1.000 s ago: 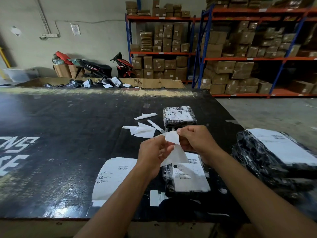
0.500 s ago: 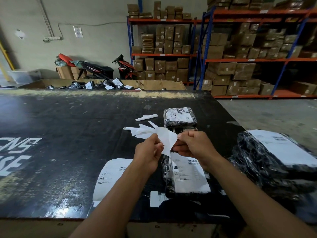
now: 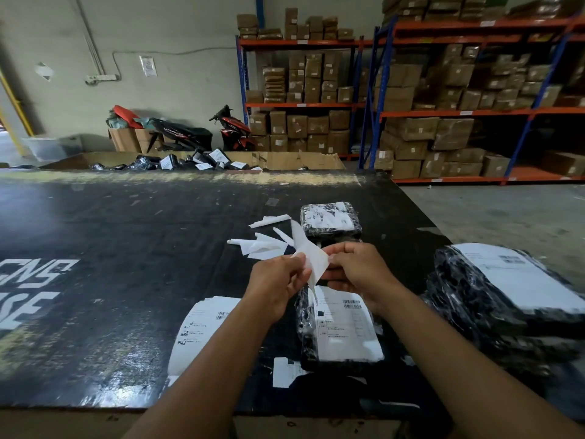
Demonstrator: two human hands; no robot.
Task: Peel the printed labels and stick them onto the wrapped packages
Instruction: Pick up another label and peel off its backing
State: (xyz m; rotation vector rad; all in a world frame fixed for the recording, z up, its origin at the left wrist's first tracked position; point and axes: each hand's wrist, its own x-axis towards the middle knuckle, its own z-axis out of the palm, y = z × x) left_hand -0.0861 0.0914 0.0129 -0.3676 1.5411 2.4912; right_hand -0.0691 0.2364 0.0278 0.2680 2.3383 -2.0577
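Observation:
My left hand (image 3: 278,283) and my right hand (image 3: 357,270) both pinch a white piece of label paper (image 3: 311,256) above the black table (image 3: 110,280). Its upper tip points away from me. Directly below lies a black wrapped package with a printed label (image 3: 345,331) stuck on top. A stack of printed labels (image 3: 199,331) lies to the left of my left forearm. A second small labelled package (image 3: 329,220) sits farther back. Peeled backing strips (image 3: 262,243) are scattered beside it.
A pile of large black wrapped packages with a label on top (image 3: 506,289) lies at the right table edge. A cardboard bin of parcels (image 3: 196,161) stands behind the table. Shelving with boxes (image 3: 443,115) fills the back right. A small paper scrap (image 3: 286,372) lies near the front edge.
The paper between my hands has swung from hanging down over the package to pointing up and away. My hands have drawn a little closer together.

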